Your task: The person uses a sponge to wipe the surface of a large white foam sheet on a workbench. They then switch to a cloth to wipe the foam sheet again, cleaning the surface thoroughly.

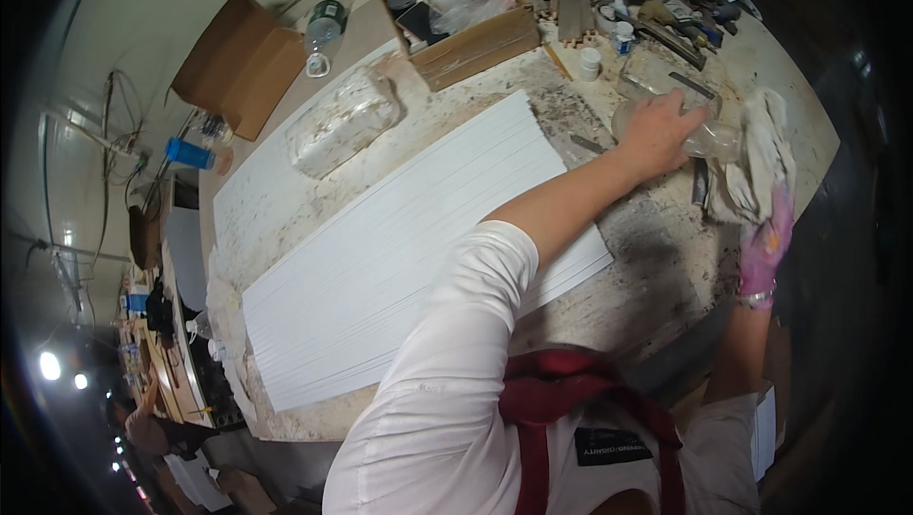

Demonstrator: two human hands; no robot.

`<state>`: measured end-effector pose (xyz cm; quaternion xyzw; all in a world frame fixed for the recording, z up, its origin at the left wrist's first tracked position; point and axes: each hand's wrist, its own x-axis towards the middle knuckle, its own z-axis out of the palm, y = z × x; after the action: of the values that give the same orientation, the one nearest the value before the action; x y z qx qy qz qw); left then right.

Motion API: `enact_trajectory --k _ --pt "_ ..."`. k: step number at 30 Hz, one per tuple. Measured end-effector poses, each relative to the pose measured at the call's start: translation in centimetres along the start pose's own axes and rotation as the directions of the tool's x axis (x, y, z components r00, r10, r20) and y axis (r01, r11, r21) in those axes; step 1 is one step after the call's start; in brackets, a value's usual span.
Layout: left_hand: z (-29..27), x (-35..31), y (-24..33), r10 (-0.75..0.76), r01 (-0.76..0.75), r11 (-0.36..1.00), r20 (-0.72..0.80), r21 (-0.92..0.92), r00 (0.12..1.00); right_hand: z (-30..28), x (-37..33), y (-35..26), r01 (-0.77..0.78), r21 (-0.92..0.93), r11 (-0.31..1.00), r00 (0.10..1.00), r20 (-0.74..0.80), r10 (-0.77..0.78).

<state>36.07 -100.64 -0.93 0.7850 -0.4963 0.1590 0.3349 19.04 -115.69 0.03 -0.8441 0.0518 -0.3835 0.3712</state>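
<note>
My left hand [658,135] is bare and wrapped around a clear plastic bottle [715,142] tilted on its side. One end of the bottle points right and meets a crumpled whitish cloth [768,149]. In a pink-stained glove, my right hand [768,241] grips the lower part of that cloth at the table's right edge; its fingertips are partly hidden by the folds. Left of my left forearm lies a stack of long white strips [409,249]. A dark flat metal piece [692,85] lies just beyond my left hand.
A cardboard box [480,47] of plastic bags and odds and ends stands at the back. Near it are a wrapped white block [344,123], an empty-looking bottle [323,35], a small white jar [590,63] and several tools [670,35]. Another person [147,429] is far left.
</note>
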Motion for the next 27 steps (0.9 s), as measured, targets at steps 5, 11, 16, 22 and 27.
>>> enact_trajectory --k 5,11,16,22,27 --pt "-4.5 -1.4 2.4 0.266 -0.315 0.923 0.224 0.221 0.937 -1.5 -7.6 1.5 -0.387 0.514 0.766 0.908 0.066 0.414" --pt "-9.1 -2.6 4.4 0.239 -0.433 0.792 0.433 0.432 0.869 -1.2 -9.3 -2.6 -0.390 0.863 0.322 0.909 0.304 0.285" --pt "-9.8 -2.8 6.2 0.264 -0.516 0.678 0.482 0.524 0.835 -1.4 -11.5 -2.1 -0.395 0.900 0.182 0.897 0.335 0.288" --pt "-10.1 -3.4 6.7 0.352 -0.570 0.604 0.454 0.557 0.818 -1.3 -12.7 -2.3 -0.533 0.832 0.154 0.716 0.348 0.605" --pt "-11.2 -3.6 9.0 0.241 -0.595 0.613 0.595 0.520 0.767 -1.9 -14.1 -2.1 -0.563 0.776 0.283 0.795 0.417 0.441"
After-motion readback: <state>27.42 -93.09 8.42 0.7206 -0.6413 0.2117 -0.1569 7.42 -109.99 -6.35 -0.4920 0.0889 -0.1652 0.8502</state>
